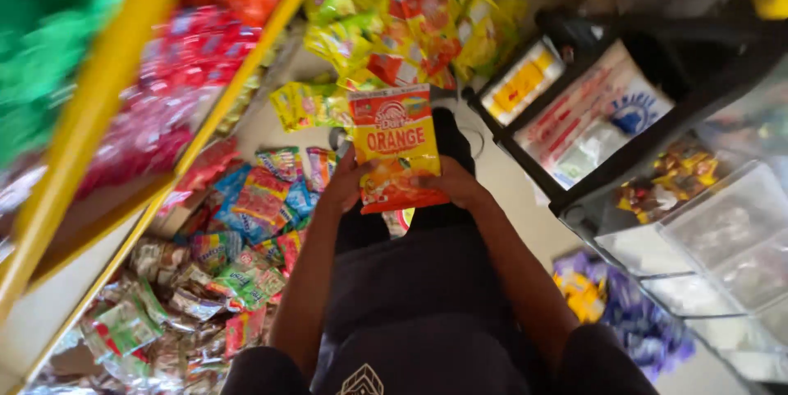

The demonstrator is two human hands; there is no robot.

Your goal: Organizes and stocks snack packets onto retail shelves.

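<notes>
I hold an orange and red snack packet (396,142) upright in front of me with both hands. My left hand (346,180) grips its lower left edge. My right hand (453,181) grips its lower right edge. The packet hangs above my dark trousers and the floor. Just beyond it lies a heap of yellow and red packets (394,25).
A yellow-framed shelf (123,75) with red and green packets stands at the left. Many loose colourful packets (222,255) cover the floor at lower left. A black rack (574,99) with bagged goods and clear plastic bins (722,231) stand at the right. Blue-purple packets (624,305) lie below them.
</notes>
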